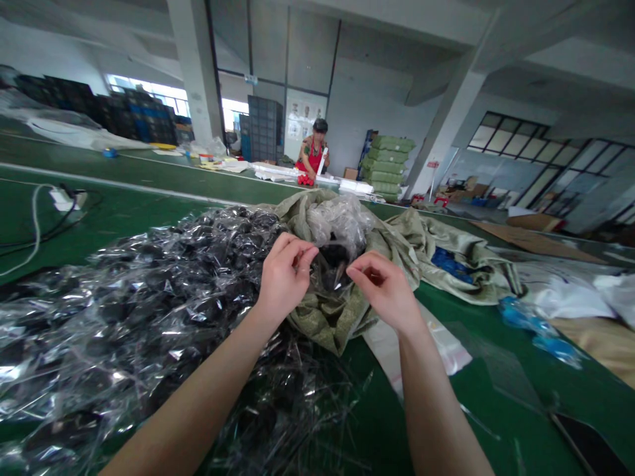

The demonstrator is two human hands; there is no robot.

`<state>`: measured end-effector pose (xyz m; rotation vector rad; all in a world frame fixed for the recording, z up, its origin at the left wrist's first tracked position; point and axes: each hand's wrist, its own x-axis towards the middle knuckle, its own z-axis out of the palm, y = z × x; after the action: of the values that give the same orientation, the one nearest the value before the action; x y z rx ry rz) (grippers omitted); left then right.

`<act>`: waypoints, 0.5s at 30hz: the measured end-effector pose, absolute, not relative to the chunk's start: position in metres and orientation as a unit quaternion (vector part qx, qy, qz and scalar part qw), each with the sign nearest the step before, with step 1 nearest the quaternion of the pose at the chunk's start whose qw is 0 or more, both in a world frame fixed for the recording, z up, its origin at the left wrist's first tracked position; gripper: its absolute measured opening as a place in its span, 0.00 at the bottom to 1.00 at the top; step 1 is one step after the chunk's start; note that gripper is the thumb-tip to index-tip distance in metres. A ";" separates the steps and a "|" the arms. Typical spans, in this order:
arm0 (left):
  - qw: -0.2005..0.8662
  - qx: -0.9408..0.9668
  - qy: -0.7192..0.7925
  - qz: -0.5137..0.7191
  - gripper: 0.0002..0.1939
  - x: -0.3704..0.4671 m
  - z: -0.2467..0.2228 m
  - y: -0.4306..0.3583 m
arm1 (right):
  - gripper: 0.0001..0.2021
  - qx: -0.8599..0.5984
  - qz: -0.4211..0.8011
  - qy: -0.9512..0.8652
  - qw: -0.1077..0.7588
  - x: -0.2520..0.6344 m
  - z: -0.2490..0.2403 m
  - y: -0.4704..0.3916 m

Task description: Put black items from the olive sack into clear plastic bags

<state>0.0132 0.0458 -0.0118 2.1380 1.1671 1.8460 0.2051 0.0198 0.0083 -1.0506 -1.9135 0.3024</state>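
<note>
My left hand [288,270] and my right hand [381,284] are raised at the middle of the view, each with thumb and fingers pinched together. Between them hangs a clear plastic bag [333,281] with a dark item inside, its upper edges at my fingertips. Behind it, an open woven sack [327,320] holds crumpled clear plastic [342,218]. To the left spreads a large heap of dark items in clear wrappers [188,297], partly beneath my left forearm.
Green table [129,225]. A second sack [461,254] with blue plastic, blue wrappers [540,330] and a phone [590,443] are at right. A power strip [67,198] is at left. A person in a red apron [312,155] is across the table.
</note>
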 end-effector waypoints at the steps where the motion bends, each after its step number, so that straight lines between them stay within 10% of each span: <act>1: 0.044 0.704 0.380 0.598 0.08 0.014 -0.013 0.047 | 0.06 -0.425 0.120 -0.778 0.446 0.205 0.008 0.020; 15: 0.072 0.708 0.387 0.586 0.08 0.008 -0.013 0.051 | 0.06 -0.431 0.099 -0.789 0.427 0.201 0.007 0.020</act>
<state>0.0078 0.0515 -0.0127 2.1286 1.1640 1.7611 0.2011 0.0197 0.0075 -1.0770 -1.9707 0.2471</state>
